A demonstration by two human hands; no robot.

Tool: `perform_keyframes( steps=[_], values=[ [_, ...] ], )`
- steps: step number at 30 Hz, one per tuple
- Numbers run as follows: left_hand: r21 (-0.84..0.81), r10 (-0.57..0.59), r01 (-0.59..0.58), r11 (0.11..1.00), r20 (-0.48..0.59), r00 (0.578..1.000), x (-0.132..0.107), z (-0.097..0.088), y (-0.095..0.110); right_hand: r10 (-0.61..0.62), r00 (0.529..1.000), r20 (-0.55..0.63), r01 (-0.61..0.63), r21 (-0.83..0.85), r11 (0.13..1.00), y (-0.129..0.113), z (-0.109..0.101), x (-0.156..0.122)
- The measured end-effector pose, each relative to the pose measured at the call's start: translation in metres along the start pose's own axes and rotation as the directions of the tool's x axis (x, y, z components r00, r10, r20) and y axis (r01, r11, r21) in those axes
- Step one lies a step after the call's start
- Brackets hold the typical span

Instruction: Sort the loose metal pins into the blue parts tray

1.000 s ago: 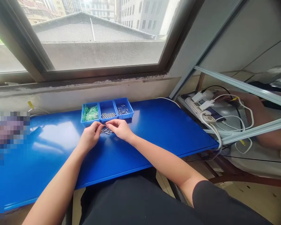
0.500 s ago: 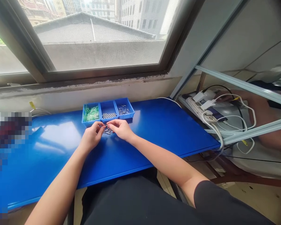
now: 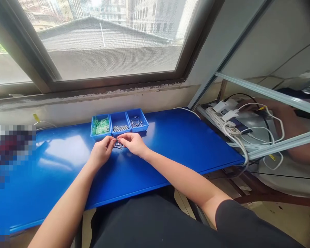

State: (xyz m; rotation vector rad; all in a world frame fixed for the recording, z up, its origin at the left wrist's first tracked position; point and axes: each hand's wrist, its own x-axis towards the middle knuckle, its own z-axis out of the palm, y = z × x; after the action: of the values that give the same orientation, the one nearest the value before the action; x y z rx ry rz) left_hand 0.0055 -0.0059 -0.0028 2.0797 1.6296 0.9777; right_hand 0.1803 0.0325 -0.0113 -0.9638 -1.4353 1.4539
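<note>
My left hand [image 3: 102,148] and my right hand [image 3: 133,143] meet fingertip to fingertip above the blue table, just in front of three joined blue bins. Both are closed in a pinch on something small that I cannot make out. Beneath the fingers lies a loose pile of slim metal pins or screws [image 3: 119,146]. Green plastic pieces [image 3: 102,126] fill the left bin. Silver ring-shaped metal parts [image 3: 120,128] lie in the middle bin, and slim metal pieces [image 3: 136,122] in the right one.
The blue table [image 3: 175,144] runs beneath a screened window [image 3: 113,44]. At the right, past a metal frame [image 3: 268,93], a power strip [image 3: 219,120] with chargers and white cables [image 3: 277,127] lies beside another person's arm [image 3: 289,131]. The far left is pixelated.
Both hands keep their pinch in nearly the same spot, with only a slight shift of the fingers. The bins and the loose metal pieces stay put.
</note>
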Motion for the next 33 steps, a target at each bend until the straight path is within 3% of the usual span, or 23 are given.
perform_keyframes(
  steps=[21, 33],
  values=[
    [-0.018, -0.001, 0.001, 1.0, -0.045, 0.999, -0.001, 0.002, 0.0, 0.011, 1.0, -0.01, -0.011, -0.027, 1.0, 0.0, -0.001, 0.0],
    [0.033, 0.022, -0.021, 0.999, -0.034, 0.999, -0.002, 0.006, -0.003, -0.155, 0.988, -0.021, 0.142, -0.299, 0.944, -0.011, -0.001, -0.011]
  ],
)
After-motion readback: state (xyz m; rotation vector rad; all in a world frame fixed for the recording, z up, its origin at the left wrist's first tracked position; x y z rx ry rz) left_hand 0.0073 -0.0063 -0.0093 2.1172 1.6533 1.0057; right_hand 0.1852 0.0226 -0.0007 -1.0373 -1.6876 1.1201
